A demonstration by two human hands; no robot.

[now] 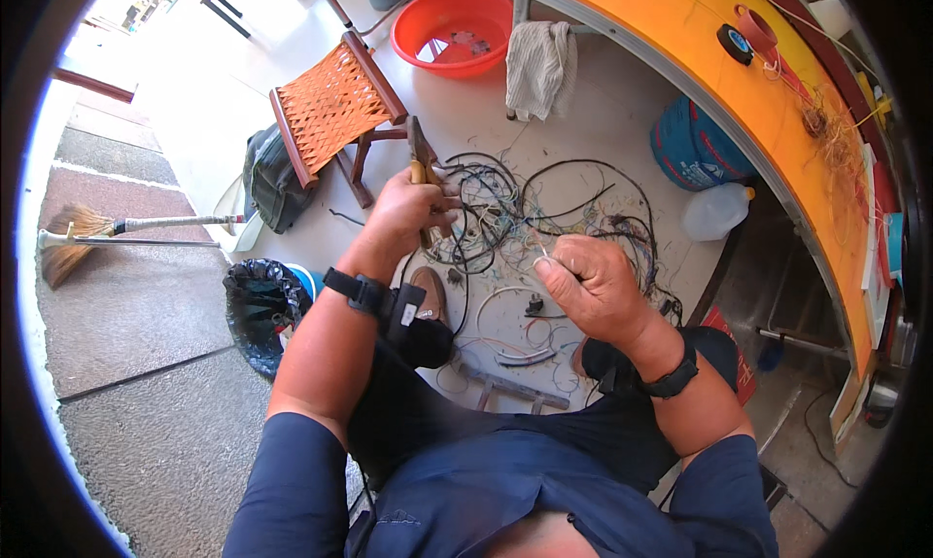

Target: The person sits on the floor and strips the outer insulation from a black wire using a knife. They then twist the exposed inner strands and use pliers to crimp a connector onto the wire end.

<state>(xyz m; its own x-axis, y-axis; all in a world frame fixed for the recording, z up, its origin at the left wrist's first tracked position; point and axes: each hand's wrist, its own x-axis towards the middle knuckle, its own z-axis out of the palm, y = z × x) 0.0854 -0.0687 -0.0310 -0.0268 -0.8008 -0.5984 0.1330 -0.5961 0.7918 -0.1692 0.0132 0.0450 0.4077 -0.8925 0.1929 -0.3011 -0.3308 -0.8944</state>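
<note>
My left hand (412,212) is closed around the yellow handles of a pair of pliers (417,150), whose metal jaws point up and away from me. To its right, my right hand (594,281) pinches the end of a thin white wire (541,257) between thumb and curled fingers. Below and beyond both hands, a tangle of black cables (503,168) and thin coloured wires spreads over the pale floor. A black plug (535,305) lies between my feet, close to a loop of white cable (485,299). The wire's far end is lost among the pile.
A folding stool (332,109) with an orange woven seat stands ahead left, near a red basin (437,62). A lined bin (266,306) is beside my left arm. On the right are an orange tabletop (700,40), a blue bucket (689,146) and a plastic jug (718,212).
</note>
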